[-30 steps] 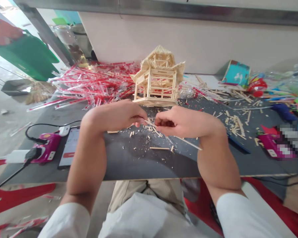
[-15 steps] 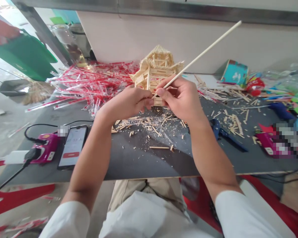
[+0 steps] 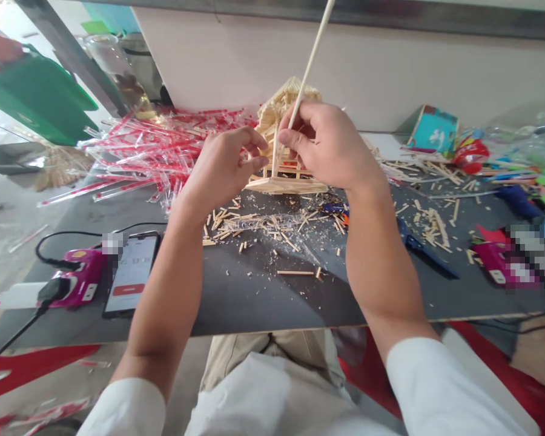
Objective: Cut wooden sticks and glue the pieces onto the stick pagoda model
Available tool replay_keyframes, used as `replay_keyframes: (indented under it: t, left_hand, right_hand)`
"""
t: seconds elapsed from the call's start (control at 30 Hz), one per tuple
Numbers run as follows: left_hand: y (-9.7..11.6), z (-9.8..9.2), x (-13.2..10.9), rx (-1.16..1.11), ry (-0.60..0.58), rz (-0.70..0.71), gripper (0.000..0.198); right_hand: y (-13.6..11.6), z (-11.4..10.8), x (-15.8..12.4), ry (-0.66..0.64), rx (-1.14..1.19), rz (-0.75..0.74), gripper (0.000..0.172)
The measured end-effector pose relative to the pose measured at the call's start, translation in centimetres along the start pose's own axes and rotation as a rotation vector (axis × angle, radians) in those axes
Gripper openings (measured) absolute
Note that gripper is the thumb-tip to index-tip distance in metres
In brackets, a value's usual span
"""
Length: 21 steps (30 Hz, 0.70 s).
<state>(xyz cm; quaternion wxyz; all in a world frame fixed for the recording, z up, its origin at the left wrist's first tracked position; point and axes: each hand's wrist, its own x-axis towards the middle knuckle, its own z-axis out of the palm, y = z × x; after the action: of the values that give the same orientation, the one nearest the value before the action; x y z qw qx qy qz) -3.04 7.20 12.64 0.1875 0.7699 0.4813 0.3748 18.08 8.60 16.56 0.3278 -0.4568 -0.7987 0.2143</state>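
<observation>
A small house model (image 3: 295,184) built from thin wooden sticks stands near the back of the table, partly covered by my hands. My right hand (image 3: 327,142) pinches a long pale wooden stick (image 3: 312,57) between thumb and fingers, at the model's front. The stick points steeply upward, its top running out of view, and its lower end is close to a front post of the model; whether they touch I cannot tell. My left hand (image 3: 236,160) is at the model's left side, thumb and fingers apart with nothing visible between them.
Red-and-clear plastic wrappers (image 3: 163,151) are heaped at the left back. Cut stick pieces (image 3: 272,224) litter the middle. A phone (image 3: 131,275) and a purple power strip (image 3: 79,275) lie left. Blue-handled pliers (image 3: 427,254) and a teal box (image 3: 433,130) are at right.
The long stick has swung from slanting right to nearly upright. My right hand has risen, and my left hand has come away from the stick's lower end, its fingers parting.
</observation>
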Motion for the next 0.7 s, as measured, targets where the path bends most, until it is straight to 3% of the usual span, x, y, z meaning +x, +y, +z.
replay_keyframes:
  t: [0.23, 0.5, 0.7]
  left_hand:
    - [-1.0, 1.4, 0.5, -0.016, -0.031, 0.016, 0.020]
    - [-0.7, 1.7, 0.4, 0.013, 0.000, 0.034, 0.020]
    - [-0.6, 2.5, 0.6, 0.022, 0.022, 0.041, 0.020]
  right_hand:
    - [0.2, 0.3, -0.4, -0.026, 0.024, 0.060, 0.035]
    - [0.7, 0.1, 0.1, -0.091, 0.036, -0.067, 0.015]
    - [0.3, -0.2, 0.6, -0.118, -0.006, -0.033, 0.012]
